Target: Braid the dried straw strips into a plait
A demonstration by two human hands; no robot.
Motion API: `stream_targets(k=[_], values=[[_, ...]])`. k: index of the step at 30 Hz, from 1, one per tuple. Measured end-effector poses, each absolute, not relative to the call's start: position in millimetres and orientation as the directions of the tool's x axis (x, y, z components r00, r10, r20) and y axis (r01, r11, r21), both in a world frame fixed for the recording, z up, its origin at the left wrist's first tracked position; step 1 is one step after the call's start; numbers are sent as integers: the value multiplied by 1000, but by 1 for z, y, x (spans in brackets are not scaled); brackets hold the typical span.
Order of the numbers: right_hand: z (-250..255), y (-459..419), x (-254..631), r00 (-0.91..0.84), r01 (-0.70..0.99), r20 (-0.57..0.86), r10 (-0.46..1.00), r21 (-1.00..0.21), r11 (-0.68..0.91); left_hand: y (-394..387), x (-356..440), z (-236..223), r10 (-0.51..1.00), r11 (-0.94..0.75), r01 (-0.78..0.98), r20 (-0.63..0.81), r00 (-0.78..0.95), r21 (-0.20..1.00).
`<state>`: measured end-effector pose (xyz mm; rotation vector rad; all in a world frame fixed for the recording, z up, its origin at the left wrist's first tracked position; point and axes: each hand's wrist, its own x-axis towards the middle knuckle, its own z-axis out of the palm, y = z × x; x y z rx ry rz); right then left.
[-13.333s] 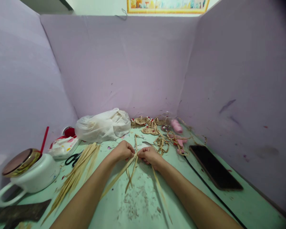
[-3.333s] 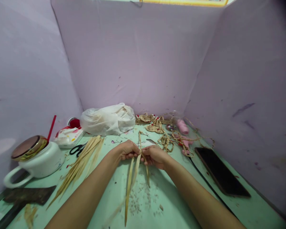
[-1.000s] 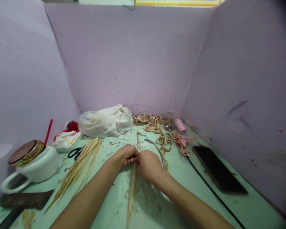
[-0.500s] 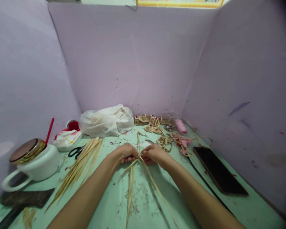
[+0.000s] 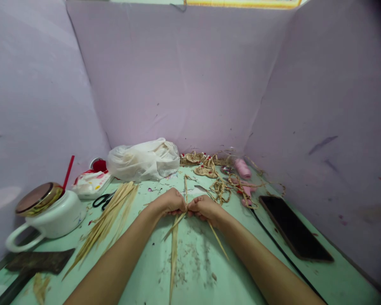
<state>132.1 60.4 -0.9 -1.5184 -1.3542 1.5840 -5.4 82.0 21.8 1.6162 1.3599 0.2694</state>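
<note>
1. One pale-green tabletop (image 5: 197, 284) carries everything, its middle scuffed and speckled.
2. At its far edge, left of centre, slumps a white plastic bag (image 5: 144, 160).
3. Toward its left edge lies a bundle of flat, straw-coloured strips (image 5: 106, 218).
4. My left hand (image 5: 174, 202) is curled closed, fingertips pinching the near end of the braid (image 5: 186, 187). My right hand (image 5: 203, 206) is closed too, gripping a strip (image 5: 218, 241) that pokes out beneath it.
5. Two other loose strips (image 5: 173, 258) trail under my left hand, the longer toward the near edge. I judge them soft enough to bend, apt to split if creased hard, best held flat near the join.
6. The thin braid runs over mid-tabletop, from my fingertips toward the far edge. It should feel light, springy, slightly rough; I'd pinch it right at the last crossing.
</note>
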Motion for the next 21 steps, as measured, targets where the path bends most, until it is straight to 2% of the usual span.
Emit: stream_targets(k=[5, 11, 16, 21], values=[[-5, 62, 133, -229, 205, -395, 889, -913, -353, 74, 0, 32, 859, 47, 703, -388, 333, 709], [-5, 57, 129, -166, 308, -340, 925, -909, -279, 72, 0, 35, 888, 4, 820, -379, 260, 572], [-6, 55, 129, -177, 281, -320, 931, -923, -264, 65, 1, 39, 901, 55, 827, -385, 201, 560], [-11, 53, 128, -116, 189, -302, 946, -942, -278, 31, 23, 34, 971, 1, 888, -213, 110, 460]])
